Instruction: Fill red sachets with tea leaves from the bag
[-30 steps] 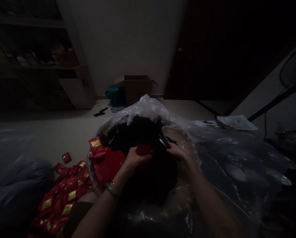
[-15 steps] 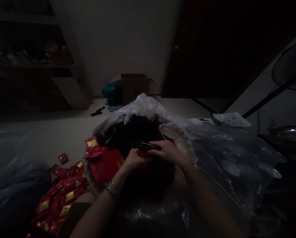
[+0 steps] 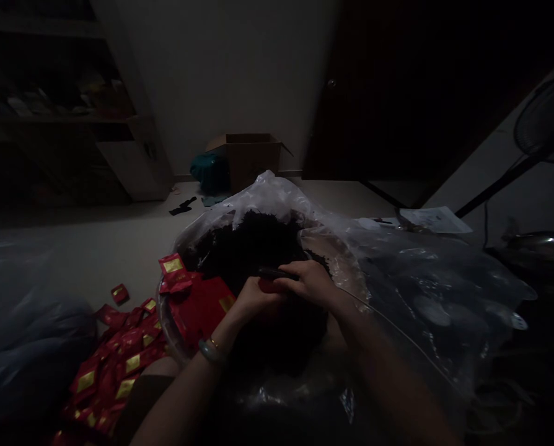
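My left hand [image 3: 257, 298] is closed around a small red packet [image 3: 268, 285], mostly hidden by the fingers. Close against it, my right hand [image 3: 307, 282] grips a narrow dark clamp-like tool [image 3: 273, 272], which lies across the packet's top edge. Both hands are over a heap of dark, dry loose leaves [image 3: 258, 238], like tea, in a wide round container [image 3: 164, 316] lined with clear plastic [image 3: 277, 189]. Flat red pouches [image 3: 200, 306] lie inside the container's left side, beside a red packet with a gold label [image 3: 172, 266].
Many red packets [image 3: 131, 362] are piled on the floor at left. A clear plastic bag [image 3: 426, 297] spreads at right, with a thin pale cord [image 3: 400, 331] across it. Behind stand an open cardboard box [image 3: 253, 158] and a teal bag [image 3: 211, 173]. A fan [image 3: 546, 118] is at far right.
The dark tool has tilted down over the red packet's edge, so its lighter top face no longer shows. Both hands stay in nearly the same place.
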A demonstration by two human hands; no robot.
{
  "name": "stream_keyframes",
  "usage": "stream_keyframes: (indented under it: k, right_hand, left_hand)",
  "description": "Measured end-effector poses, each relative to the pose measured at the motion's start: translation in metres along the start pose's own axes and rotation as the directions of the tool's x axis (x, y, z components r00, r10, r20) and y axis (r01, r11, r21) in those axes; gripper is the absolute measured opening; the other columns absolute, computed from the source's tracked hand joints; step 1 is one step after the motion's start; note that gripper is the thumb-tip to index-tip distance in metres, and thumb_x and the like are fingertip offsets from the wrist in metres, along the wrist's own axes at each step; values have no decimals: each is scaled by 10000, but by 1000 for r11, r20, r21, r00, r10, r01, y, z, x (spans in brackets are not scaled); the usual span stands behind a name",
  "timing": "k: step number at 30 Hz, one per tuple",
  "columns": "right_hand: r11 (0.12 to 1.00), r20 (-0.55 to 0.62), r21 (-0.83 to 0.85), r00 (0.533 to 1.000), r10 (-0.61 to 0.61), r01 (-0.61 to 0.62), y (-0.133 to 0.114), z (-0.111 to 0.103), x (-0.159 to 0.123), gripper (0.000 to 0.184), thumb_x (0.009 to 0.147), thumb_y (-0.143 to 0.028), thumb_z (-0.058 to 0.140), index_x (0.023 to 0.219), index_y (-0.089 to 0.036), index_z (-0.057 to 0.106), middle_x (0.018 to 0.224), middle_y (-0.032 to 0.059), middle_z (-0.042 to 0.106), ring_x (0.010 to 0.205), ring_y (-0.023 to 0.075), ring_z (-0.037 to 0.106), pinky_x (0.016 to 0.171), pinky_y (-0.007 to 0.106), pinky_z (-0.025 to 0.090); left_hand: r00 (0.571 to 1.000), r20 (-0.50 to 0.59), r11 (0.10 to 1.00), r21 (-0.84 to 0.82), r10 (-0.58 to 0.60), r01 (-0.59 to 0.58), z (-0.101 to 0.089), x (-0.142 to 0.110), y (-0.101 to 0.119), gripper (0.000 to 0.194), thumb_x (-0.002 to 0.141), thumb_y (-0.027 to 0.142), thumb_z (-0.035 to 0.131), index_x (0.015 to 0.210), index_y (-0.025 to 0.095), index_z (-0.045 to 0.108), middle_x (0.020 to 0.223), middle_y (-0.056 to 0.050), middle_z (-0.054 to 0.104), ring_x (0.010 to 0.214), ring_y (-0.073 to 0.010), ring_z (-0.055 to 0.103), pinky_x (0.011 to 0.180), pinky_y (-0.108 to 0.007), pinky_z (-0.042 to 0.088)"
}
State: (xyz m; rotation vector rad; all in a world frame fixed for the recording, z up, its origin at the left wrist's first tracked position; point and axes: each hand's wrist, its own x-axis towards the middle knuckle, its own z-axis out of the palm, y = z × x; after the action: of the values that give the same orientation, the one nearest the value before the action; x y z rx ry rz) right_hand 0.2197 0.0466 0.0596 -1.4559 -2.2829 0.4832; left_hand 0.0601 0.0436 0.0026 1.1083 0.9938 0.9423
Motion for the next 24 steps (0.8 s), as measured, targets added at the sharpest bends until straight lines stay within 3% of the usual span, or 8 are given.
stream_keyframes:
  k: [7, 12, 24]
  right_hand:
    - [998, -20, 45, 999, 46, -45, -1, -1, 1, 266, 805, -370, 669, 1032, -244, 729, 1029, 45, 743, 955, 237, 684, 814, 311, 493]
    - [993, -35, 94, 997, 72, -68, 0, -5, 0, 394, 751, -429, 707, 1093, -232, 706, 1067, 52, 732, 955, 241, 680, 823, 319, 502]
    - [995, -29, 83, 997, 66, -64, -4, 1, 2, 254, 840, -360, 623, 1039, -232, 716, 1038, 43, 738, 945, 222, 682, 821, 311, 493]
  left_hand:
    - [1000, 2, 1000, -8, -4, 4, -1, 0, -1, 198, 492, 171, 763, 661, 113, 677, 534, 33, 578, 483, -74, 477, 467, -190, 371]
    - [999, 26, 1000, 3, -29, 29, 1, -2, 1, 209, 508, 200, 772, 673, 112, 679, 488, 41, 538, 452, -69, 452, 454, -195, 354]
    - [1000, -27, 1000, 30, -9, 10, -1, 1, -2, 159, 483, 166, 760, 596, 127, 655, 514, 26, 576, 494, -90, 488, 477, -203, 372]
